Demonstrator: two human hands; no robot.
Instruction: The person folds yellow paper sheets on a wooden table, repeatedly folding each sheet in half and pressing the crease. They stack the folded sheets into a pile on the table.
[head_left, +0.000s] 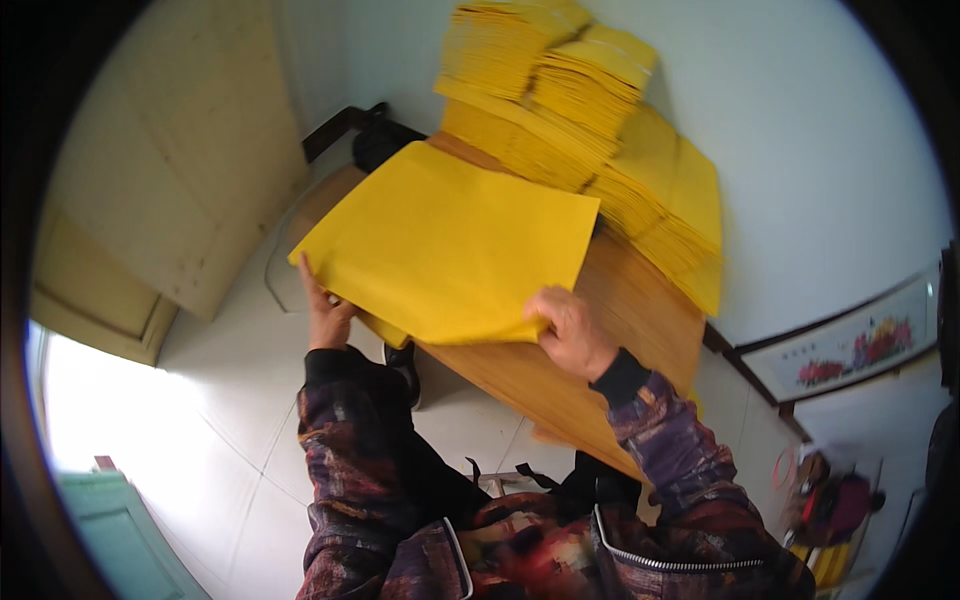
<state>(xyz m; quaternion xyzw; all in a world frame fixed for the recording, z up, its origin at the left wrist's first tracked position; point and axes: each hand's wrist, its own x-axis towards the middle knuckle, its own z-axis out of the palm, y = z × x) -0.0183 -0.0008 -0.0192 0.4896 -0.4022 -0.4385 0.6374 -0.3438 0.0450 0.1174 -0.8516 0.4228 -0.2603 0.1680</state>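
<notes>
A large yellow sheet [450, 240], roughly rectangular, spreads in front of me, partly over the wooden tabletop [630, 300]. Whether it is a single layer or a flat bag I cannot tell. At its near left edge my left hand [328, 315] holds it, with a finger reaching up along the corner and the others partly hidden. My right hand [570, 328] pinches the near right corner, where the material puckers. Below the near edge, between my hands, a folded yellow flap [385, 330] hangs down.
Tall stacks of flat yellow pieces [560, 110] stand at the table's far side against the wall. A black item [385, 140] lies behind the sheet. Wooden panels [190, 130] lean at the left. A framed flower picture [850, 350] is at the right.
</notes>
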